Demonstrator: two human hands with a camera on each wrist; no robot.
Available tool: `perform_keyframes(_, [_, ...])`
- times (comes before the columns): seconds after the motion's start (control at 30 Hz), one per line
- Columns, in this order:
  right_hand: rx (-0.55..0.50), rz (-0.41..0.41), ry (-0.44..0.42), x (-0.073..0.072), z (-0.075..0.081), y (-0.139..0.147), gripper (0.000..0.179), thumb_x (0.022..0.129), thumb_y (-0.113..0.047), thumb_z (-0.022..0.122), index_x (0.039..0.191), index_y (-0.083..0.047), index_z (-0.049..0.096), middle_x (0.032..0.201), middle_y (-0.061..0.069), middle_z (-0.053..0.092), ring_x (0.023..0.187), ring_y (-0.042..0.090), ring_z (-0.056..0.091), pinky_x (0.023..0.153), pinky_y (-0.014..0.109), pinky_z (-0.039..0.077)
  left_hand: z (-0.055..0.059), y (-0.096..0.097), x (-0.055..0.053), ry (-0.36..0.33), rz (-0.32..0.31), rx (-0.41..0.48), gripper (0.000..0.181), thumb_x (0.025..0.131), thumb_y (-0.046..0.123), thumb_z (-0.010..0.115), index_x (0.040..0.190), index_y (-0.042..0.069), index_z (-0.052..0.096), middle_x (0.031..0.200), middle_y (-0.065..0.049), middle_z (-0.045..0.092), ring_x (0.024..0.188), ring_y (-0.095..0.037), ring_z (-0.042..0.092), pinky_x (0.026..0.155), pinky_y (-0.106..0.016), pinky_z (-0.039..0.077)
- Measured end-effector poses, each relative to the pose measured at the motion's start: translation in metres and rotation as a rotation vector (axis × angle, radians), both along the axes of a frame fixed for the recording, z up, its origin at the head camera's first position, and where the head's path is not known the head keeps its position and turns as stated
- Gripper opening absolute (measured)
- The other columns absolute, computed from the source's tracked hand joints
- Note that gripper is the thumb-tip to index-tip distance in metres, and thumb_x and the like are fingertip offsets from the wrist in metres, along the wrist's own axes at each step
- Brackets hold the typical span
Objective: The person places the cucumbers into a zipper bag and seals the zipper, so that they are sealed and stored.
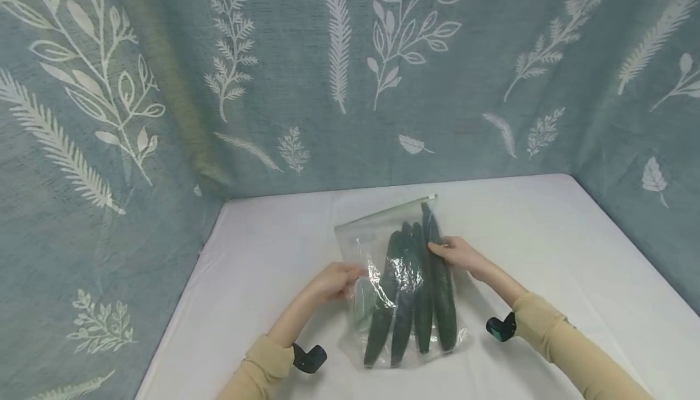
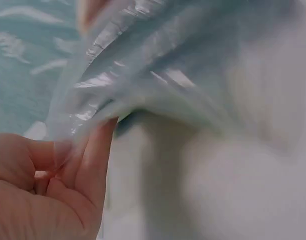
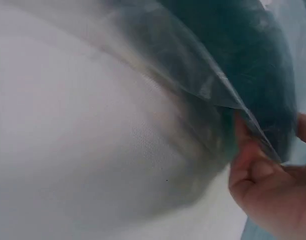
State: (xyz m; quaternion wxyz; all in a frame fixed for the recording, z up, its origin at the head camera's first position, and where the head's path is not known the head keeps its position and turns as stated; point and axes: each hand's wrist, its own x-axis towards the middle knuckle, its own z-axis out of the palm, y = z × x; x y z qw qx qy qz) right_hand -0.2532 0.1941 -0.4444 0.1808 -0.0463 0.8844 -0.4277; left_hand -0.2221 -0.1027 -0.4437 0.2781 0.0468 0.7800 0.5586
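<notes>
A clear zip bag [image 1: 350, 236] holds several long dark green cucumbers [image 1: 445, 303], lying side by side lengthwise. Something pale green [image 1: 363, 300] also shows through the bag's left part. My left hand [image 1: 335, 279] pinches the bag's left edge between thumb and fingers; in the left wrist view the crinkled plastic [image 2: 100, 82] runs up from the fingertips. On the other side, my right hand [image 1: 460, 254] grips the right edge together with the outermost cucumber, thumb on top and fingers underneath. The right wrist view shows that cucumber [image 3: 243, 55] through the plastic.
A white cloth [image 1: 262, 236] covers the table under the bag. Blue-green curtains [image 1: 306, 72] with white leaf prints stand behind the table and along both sides. Each wrist wears a small black camera, one on the left [image 1: 309, 358] and one on the right [image 1: 500, 327].
</notes>
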Motion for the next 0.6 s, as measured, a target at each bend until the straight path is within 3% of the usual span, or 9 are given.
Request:
perform_keyframes(0.13, [0.132, 0.075, 0.047, 0.007, -0.007, -0.004, 0.065, 0.099, -0.031, 0.047, 0.136, 0.019, 0.029, 0.132, 0.039, 0.045, 0.123, 0.051, 0.045, 0.099, 0.057, 0.047, -0.007, -0.007, 0.006, -0.032, 0.021, -0.037, 0.033, 0.098, 0.012, 0.048, 0.12, -0.011, 0.057, 0.052, 0.009, 0.042, 0.048, 0.0, 0.045, 0.049, -0.012, 0.045])
perform_keyframes(0.3, [0.166, 0.091, 0.129, 0.014, -0.012, -0.001, 0.059, 0.099, -0.029, 0.047, 0.134, 0.018, 0.035, 0.127, 0.037, 0.05, 0.119, 0.049, 0.05, 0.096, 0.055, 0.049, -0.008, -0.014, 0.009, -0.025, 0.018, -0.067, 0.038, 0.097, 0.02, 0.051, 0.115, -0.013, 0.057, 0.059, 0.007, 0.048, 0.052, -0.001, 0.053, 0.053, -0.013, 0.05])
perform_keyframes(0.37, [0.17, 0.094, 0.164, 0.017, -0.011, 0.003, 0.058, 0.099, -0.028, 0.047, 0.133, 0.017, 0.037, 0.125, 0.036, 0.053, 0.116, 0.048, 0.052, 0.095, 0.054, 0.051, -0.007, -0.016, 0.009, 0.003, 0.056, -0.099, 0.04, 0.098, 0.022, 0.049, 0.116, -0.014, 0.054, 0.066, 0.001, 0.055, 0.056, -0.005, 0.055, 0.056, -0.017, 0.054])
perform_keyframes(0.47, [0.191, 0.093, 0.223, 0.02, -0.005, 0.012, 0.055, 0.099, -0.027, 0.046, 0.133, 0.015, 0.039, 0.122, 0.034, 0.055, 0.112, 0.046, 0.056, 0.092, 0.053, 0.053, -0.002, -0.02, 0.008, 0.141, 0.163, -0.239, 0.045, 0.1, 0.028, 0.044, 0.124, -0.01, 0.049, 0.087, -0.013, 0.065, 0.069, -0.016, 0.063, 0.066, -0.028, 0.059])
perform_keyframes(0.53, [0.226, 0.074, 0.282, 0.02, 0.001, 0.021, 0.053, 0.1, -0.027, 0.045, 0.133, 0.014, 0.04, 0.122, 0.034, 0.055, 0.111, 0.047, 0.056, 0.092, 0.054, 0.052, 0.004, -0.027, 0.002, 0.324, 0.226, -0.387, 0.048, 0.1, 0.031, 0.043, 0.13, -0.006, 0.047, 0.108, -0.022, 0.065, 0.088, -0.028, 0.067, 0.078, -0.039, 0.059])
perform_keyframes(0.6, [0.289, 0.039, 0.361, 0.015, 0.008, 0.031, 0.052, 0.101, -0.027, 0.043, 0.134, 0.013, 0.041, 0.124, 0.035, 0.054, 0.113, 0.048, 0.054, 0.095, 0.058, 0.049, 0.01, -0.037, -0.011, 0.533, 0.263, -0.567, 0.05, 0.099, 0.034, 0.044, 0.134, -0.002, 0.046, 0.125, -0.026, 0.057, 0.11, -0.038, 0.06, 0.095, -0.051, 0.052])
